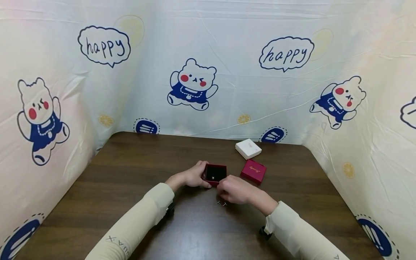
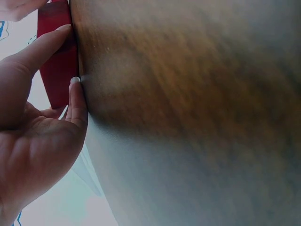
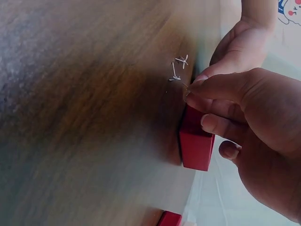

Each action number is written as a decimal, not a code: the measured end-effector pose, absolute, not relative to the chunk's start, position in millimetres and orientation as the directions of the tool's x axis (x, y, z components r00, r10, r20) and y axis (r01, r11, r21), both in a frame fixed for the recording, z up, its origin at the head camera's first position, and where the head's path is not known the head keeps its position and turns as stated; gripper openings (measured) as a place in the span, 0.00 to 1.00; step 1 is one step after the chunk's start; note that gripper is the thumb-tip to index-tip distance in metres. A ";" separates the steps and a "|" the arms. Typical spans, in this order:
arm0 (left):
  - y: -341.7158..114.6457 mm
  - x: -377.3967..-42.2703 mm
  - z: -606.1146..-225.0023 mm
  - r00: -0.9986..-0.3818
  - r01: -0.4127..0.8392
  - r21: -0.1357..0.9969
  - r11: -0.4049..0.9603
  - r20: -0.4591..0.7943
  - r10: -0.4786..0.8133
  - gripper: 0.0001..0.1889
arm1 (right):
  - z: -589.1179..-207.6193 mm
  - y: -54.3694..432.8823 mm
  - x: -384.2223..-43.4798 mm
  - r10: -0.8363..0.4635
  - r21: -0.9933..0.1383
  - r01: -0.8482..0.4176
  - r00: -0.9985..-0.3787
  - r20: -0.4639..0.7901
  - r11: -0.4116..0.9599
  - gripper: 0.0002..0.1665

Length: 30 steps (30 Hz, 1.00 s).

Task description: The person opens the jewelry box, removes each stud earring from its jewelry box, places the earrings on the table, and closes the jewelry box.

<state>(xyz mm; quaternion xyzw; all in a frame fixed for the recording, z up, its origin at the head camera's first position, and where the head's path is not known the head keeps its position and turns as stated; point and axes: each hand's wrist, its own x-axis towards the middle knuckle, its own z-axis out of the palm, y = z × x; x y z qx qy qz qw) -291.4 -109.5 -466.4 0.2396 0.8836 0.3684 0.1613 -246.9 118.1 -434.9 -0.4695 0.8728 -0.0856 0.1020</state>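
A small red jewelry box [image 1: 219, 172] lies open on the table, a black pad inside it bearing a star-shaped stud earring [image 1: 212, 177]. My left hand [image 1: 195, 175] grips the box by its left side; in the left wrist view its thumb and fingers hold the red wall [image 2: 59, 61]. At the box's near right corner, my right hand [image 1: 235, 190] pinches something tiny between thumb and forefinger. In the right wrist view a thin metal pin shows at those fingertips [image 3: 200, 87], the rest being hidden. Just beyond them, small silvery stud earrings [image 3: 176, 77] lie on the wood.
To the right of the box lies a red lid [image 1: 253, 172] with gold lettering. Behind the lid stands a white box [image 1: 248, 148]. The brown wooden table [image 1: 130, 162] is bordered by a printed cloth [image 1: 227, 119] at the back and sides.
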 end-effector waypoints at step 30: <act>-110.0 -292.5 -466.7 -0.827 0.293 0.727 0.621 -0.134 0.547 0.45 | -424.4 121.7 -251.3 -0.827 -0.282 -0.786 -0.558 -0.060 0.551 0.04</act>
